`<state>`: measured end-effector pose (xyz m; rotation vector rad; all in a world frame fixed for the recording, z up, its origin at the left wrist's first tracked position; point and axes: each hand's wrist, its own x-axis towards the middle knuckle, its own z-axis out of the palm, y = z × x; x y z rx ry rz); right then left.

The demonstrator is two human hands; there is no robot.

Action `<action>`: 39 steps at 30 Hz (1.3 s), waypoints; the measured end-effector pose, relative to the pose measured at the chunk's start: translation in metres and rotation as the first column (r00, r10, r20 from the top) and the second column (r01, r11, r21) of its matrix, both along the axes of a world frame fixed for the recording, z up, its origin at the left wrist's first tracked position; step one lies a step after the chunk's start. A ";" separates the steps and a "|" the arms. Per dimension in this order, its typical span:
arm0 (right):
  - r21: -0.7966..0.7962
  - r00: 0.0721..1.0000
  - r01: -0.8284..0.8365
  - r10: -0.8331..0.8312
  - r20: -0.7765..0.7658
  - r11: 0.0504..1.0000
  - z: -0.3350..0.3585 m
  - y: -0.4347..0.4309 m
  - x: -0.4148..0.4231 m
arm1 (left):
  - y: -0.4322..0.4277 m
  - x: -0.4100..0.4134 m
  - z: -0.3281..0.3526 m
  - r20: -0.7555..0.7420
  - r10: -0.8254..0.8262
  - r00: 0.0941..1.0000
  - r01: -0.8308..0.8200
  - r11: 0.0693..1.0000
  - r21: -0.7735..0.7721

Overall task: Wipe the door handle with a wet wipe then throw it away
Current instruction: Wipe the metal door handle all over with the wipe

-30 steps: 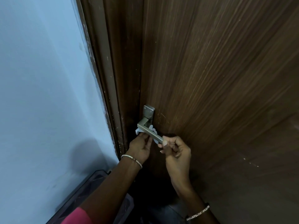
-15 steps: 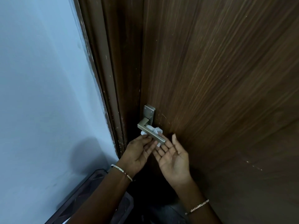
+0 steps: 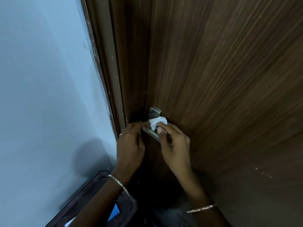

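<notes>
A silver lever door handle [image 3: 150, 132] with a square plate [image 3: 155, 112] sits on the dark brown wooden door [image 3: 221, 79]. A crumpled white wet wipe [image 3: 157, 122] lies over the top of the lever, near the plate. My right hand [image 3: 174, 145] pinches the wipe with thumb and fingertips and covers the lever's free end. My left hand [image 3: 131, 145] reaches in from the left, its fingertips touching the wipe's left edge at the lever's bend.
The brown door frame [image 3: 114, 71] runs along the left of the door, next to a pale blue wall [image 3: 45, 79]. A dark open bin [image 3: 91, 202] stands on the floor below my left forearm, with something blue inside.
Both hands were open-palmed under the lever with the wipe behind it. Now they have risen and closed on the wipe, which sits on top of the lever near the plate.
</notes>
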<state>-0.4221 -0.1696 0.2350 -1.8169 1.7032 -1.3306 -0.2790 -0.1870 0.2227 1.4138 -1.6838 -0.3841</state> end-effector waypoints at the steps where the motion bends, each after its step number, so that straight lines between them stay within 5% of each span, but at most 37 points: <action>1: -0.001 0.998 0.014 -0.014 -0.056 1.000 0.002 -0.003 0.005 | -0.001 -0.001 -0.001 0.024 -0.005 1.000 0.005 1.000 0.003; 14: 0.331 0.998 0.066 -0.056 -0.038 0.941 0.006 -0.013 0.013 | -0.009 0.005 -0.002 0.090 0.000 0.996 -0.001 1.000 0.004; 19: 0.103 0.997 0.083 -0.083 -0.001 0.991 0.018 -0.012 0.012 | -0.009 0.007 -0.007 0.079 -0.011 0.997 0.011 1.000 0.004; 22: 0.112 0.995 0.097 -0.101 0.027 0.989 0.015 -0.013 0.011 | -0.010 0.007 -0.006 0.073 -0.015 0.997 0.016 1.000 -0.015; 29: 0.444 0.971 0.003 -0.109 0.214 0.896 0.006 -0.010 0.014 | -0.011 0.009 -0.007 0.071 -0.003 0.997 0.005 1.000 -0.023; 35: 0.105 0.974 0.083 -0.103 0.200 0.991 0.027 -0.006 0.015 | -0.011 0.008 -0.008 0.065 -0.008 0.998 0.011 0.999 -0.052; 39: 0.140 0.967 0.095 -0.125 0.221 0.986 0.022 -0.004 0.016 | -0.011 0.008 -0.009 0.075 0.000 0.997 0.004 0.999 -0.044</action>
